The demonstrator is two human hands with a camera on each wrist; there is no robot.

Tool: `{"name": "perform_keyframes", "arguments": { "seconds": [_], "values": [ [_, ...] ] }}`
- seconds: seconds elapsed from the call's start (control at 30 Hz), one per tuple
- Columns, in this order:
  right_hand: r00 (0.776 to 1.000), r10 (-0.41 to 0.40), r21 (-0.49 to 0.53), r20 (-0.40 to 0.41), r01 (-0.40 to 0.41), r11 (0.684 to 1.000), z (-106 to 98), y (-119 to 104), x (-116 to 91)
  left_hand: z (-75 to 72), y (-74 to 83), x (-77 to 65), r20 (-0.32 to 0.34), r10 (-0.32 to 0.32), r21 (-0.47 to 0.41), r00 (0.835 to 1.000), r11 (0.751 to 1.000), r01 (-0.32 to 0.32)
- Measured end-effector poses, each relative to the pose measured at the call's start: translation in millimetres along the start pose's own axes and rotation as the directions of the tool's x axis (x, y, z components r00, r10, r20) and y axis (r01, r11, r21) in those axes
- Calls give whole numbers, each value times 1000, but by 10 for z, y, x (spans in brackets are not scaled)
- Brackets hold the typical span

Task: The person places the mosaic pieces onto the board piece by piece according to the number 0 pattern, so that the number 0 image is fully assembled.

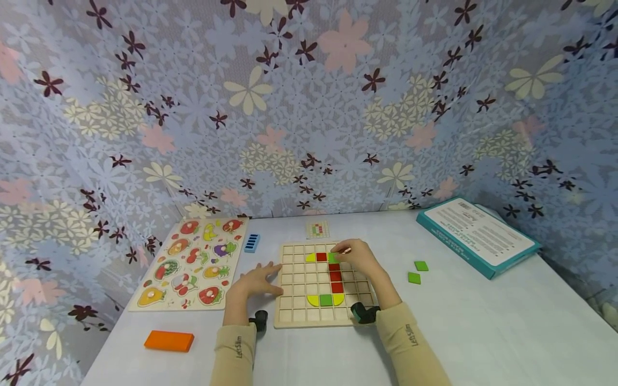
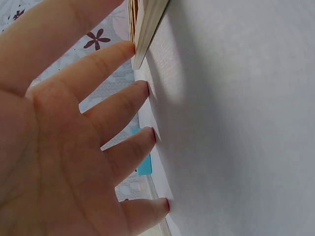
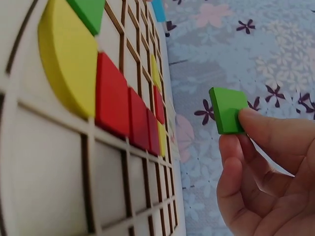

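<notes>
A wooden grid board (image 1: 300, 317) lies on the table with coloured tiles in some of its cells. Between thumb and fingers, my right hand (image 1: 362, 257) pinches a green square tile (image 3: 229, 111), held above the upper right part of the board. Red square tiles (image 3: 112, 98) form a column there, and a yellow quarter-round tile (image 3: 66, 59) sits at its lower end. Next to that is a green square tile (image 1: 326, 300), with another yellow rounded tile (image 1: 313, 300) on its left. My left hand (image 1: 256, 281) is spread, its fingertips at the board's left edge.
Two loose green tiles (image 1: 421, 266) lie right of the board, near a teal box (image 1: 483, 236). A small pattern card (image 1: 317, 230) is behind it. Leftward are a fruit puzzle board (image 1: 166, 289), a blue piece (image 1: 252, 243) and an orange block (image 1: 169, 341).
</notes>
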State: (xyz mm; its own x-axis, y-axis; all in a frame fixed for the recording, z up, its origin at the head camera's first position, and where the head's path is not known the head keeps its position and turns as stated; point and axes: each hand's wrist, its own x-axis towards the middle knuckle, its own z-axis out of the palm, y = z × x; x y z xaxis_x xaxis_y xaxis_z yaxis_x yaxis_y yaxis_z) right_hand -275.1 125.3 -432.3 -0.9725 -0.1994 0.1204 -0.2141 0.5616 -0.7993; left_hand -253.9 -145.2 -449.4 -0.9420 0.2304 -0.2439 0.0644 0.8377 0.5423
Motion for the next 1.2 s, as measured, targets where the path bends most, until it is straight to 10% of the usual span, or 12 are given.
{"name": "perform_keyframes", "arguments": {
  "seconds": [1.2],
  "values": [
    [996, -76, -160, 54, 84, 983, 516, -138, 194, -8, 18, -28, 10, -3, 7, 1000, 1000, 3]
  ]
}}
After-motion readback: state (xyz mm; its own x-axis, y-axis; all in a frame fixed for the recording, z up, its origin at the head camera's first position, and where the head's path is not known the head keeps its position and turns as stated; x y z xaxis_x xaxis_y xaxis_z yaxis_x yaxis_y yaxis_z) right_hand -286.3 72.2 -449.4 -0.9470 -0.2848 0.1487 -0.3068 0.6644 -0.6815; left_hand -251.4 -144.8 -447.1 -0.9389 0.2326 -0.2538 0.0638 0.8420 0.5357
